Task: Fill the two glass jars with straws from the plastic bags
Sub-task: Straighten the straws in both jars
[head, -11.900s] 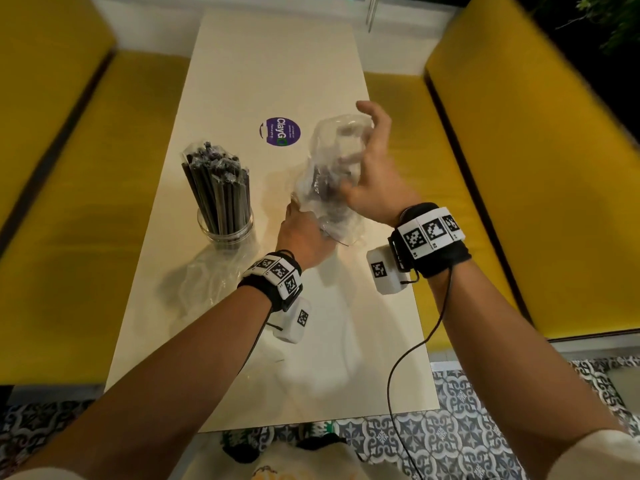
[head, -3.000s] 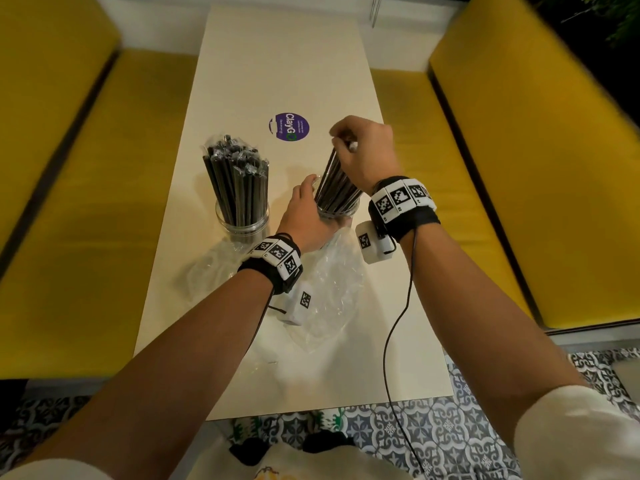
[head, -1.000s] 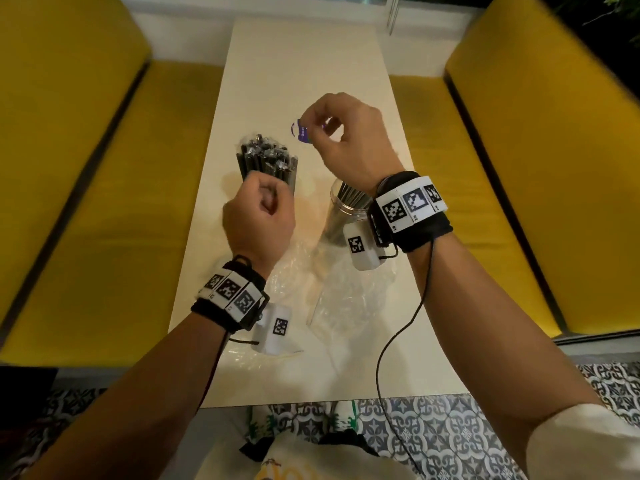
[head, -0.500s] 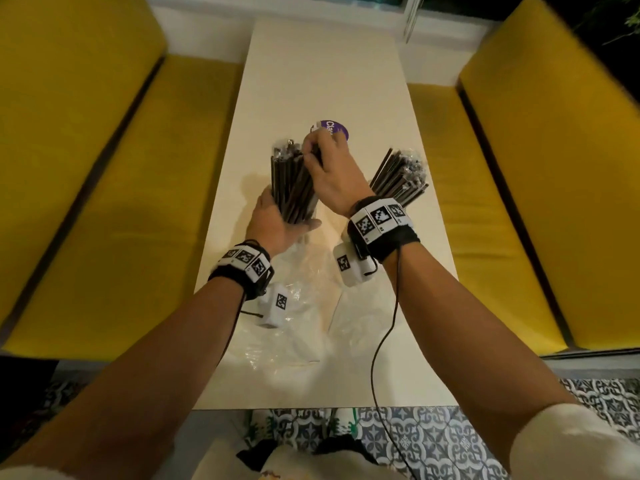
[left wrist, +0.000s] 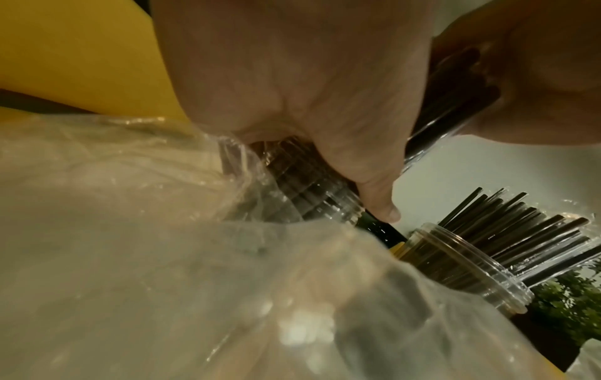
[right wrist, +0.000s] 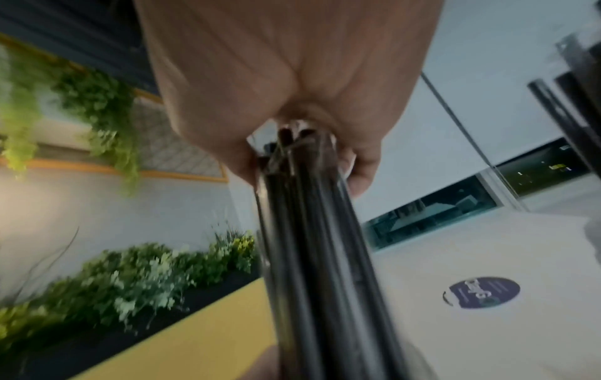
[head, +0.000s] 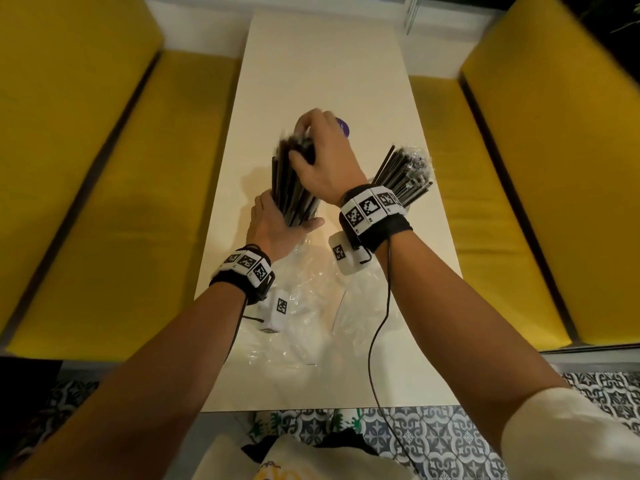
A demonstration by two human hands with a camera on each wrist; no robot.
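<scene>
My left hand [head: 275, 225] wraps the left glass jar [left wrist: 305, 198], packed with black straws [head: 291, 183]; most of its glass hides behind my palm. My right hand [head: 323, 161] pinches those straws' blurred tops. Rightward on the table [head: 325, 64], the second jar [left wrist: 468, 267] stands full of straws, my wristband covering it from above. Empty plastic bags [head: 311, 306] lie nearest me.

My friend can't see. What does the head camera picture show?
Two hands work on a jar of black straws: the left hand holds the jar, the right hand grips the straw tops. Another full jar stands to the right on the pale table, clear plastic bags nearer.
</scene>
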